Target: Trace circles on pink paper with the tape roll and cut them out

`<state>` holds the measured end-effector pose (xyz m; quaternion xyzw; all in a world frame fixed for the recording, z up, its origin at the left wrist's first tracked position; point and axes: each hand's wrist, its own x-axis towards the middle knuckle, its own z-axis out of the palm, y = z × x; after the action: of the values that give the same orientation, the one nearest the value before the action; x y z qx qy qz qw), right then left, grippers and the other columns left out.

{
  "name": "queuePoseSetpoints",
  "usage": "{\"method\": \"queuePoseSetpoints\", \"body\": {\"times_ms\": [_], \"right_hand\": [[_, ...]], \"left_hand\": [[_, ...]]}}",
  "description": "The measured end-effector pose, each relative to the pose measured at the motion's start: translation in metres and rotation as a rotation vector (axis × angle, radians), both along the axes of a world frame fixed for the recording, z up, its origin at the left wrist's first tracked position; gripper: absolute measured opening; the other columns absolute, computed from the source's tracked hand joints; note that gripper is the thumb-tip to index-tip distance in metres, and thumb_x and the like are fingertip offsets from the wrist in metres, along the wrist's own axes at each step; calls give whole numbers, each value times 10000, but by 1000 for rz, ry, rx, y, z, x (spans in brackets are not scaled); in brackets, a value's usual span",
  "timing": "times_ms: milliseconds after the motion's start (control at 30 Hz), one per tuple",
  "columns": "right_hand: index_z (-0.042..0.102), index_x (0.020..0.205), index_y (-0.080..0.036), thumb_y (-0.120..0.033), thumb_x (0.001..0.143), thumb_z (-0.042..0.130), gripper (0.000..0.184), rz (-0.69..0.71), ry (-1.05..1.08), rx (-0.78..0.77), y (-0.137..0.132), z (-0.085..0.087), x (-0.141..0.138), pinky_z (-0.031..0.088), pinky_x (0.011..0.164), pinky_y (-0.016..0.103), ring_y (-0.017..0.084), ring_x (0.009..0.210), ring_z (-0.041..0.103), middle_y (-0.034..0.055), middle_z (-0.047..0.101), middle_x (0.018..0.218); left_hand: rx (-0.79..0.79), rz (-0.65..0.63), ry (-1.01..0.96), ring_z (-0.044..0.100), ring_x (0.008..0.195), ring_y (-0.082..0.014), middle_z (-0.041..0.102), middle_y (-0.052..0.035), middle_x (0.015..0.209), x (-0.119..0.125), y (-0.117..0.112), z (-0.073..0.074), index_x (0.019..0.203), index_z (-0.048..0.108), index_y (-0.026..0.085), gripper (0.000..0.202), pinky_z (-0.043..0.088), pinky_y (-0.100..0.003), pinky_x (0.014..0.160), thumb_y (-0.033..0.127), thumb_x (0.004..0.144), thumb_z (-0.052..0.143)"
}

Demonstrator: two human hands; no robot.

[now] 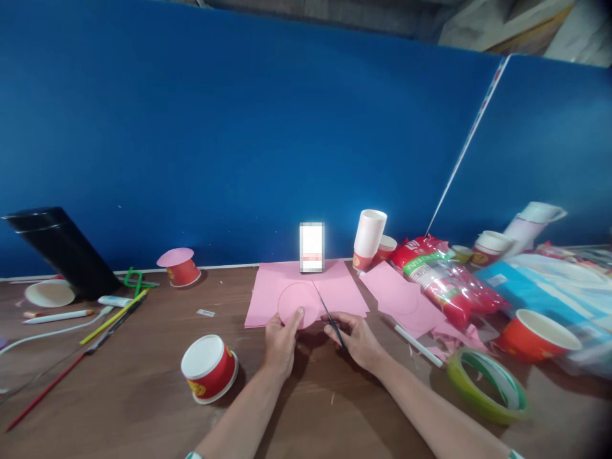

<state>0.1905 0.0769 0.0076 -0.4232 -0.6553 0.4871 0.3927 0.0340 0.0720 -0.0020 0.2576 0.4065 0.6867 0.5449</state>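
My left hand (282, 341) pinches a piece of pink paper (297, 305) with a round outline on it, thumb on top and fingers beneath. Close by on the right, my right hand (356, 338) is closed on dark scissors (335, 326), seen nearly edge-on. Their thin blades point away from me along the right side of the round outline. Under both lies a stack of pink sheets (261, 293). A red and white paper cup (213, 370) stands upside down left of my left hand.
A pink-topped cup (182, 271) and a leaning black cylinder (71, 255) are on the left. Stacked cups (370, 236), a red plastic package (442, 284), pink scraps (406, 299), a white marker (419, 346), a tape roll (456, 389) and an orange cup (538, 338) crowd the right. A blue partition (239, 127) rises behind.
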Motion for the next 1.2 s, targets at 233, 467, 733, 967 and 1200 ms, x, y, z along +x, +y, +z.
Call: {"method": "queuePoseSetpoints", "body": {"times_ms": [233,467,733,967,1200], "right_hand": [[654,990,-128,-401,749,639,364,-2,8,-14,-2,3,0,364,474,204,88,515,424,-28,481,600],[644,999,-113,-411,716,663,412,-5,70,-67,-2,6,-2,358,461,203,82,505,422,-27,491,595],[644,1009,-117,-395,741,648,386,2,67,-36,0,1,0,352,461,197,80,517,419,-17,511,613],[645,1004,-127,-401,751,638,373,1,41,-36,-1,1,0,348,461,195,75,508,409,-25,502,624],[647,1002,-130,-423,748,636,388,-1,15,-27,0,2,1,362,469,197,80,514,424,-29,495,622]], "left_hand": [[2,3,27,633,666,-156,695,-70,746,-1,1,-2,898,649,81,396,492,-265,639,323,605,760],[18,-25,44,648,703,-186,702,-84,767,0,1,-5,962,647,80,447,503,-293,658,322,603,761],[4,-25,46,653,703,-201,704,-105,774,0,0,-3,956,648,68,455,507,-301,646,334,604,759],[18,-37,21,660,718,-207,707,-97,773,0,-1,-1,957,643,73,429,512,-301,650,318,622,751],[23,-25,30,658,725,-203,707,-93,780,0,-1,-2,938,645,77,405,510,-295,651,322,632,744]]}}
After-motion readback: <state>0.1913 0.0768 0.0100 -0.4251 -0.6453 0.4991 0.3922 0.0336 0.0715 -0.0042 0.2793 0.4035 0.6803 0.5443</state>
